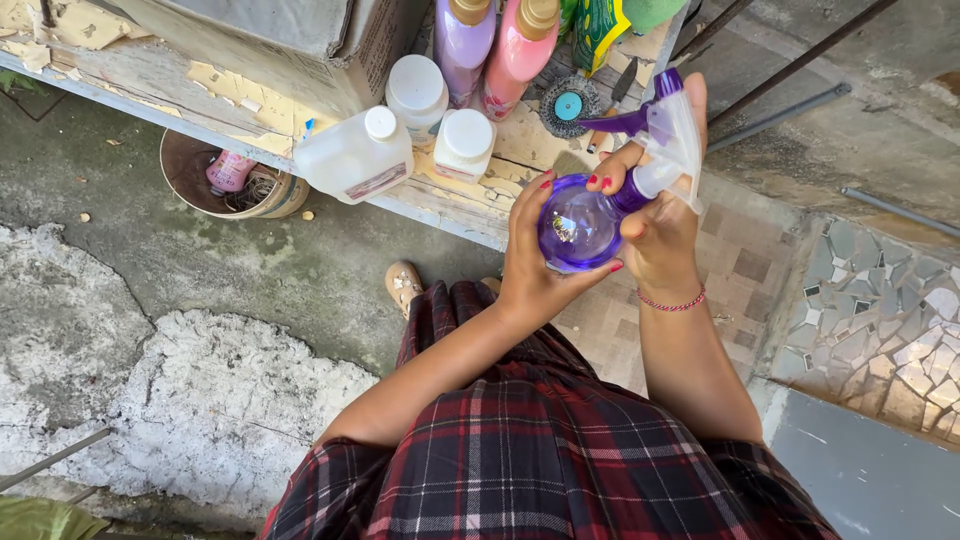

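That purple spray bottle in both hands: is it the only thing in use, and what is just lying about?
In use:
purple spray bottle, cupped by the left hand
white and purple trigger head, gripped by the right hand

Lying about:
three white bottles on the shelf
lilac bottle and pink bottle
round wire brush
bucket below the shelf

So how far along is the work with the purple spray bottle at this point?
Already done: the purple spray bottle is off the shelf and up in both hands. In hand: the left hand cups its round body while the right hand grips the neck below the trigger head. Whether the head is screwed tight cannot be told. No spraying shows yet.
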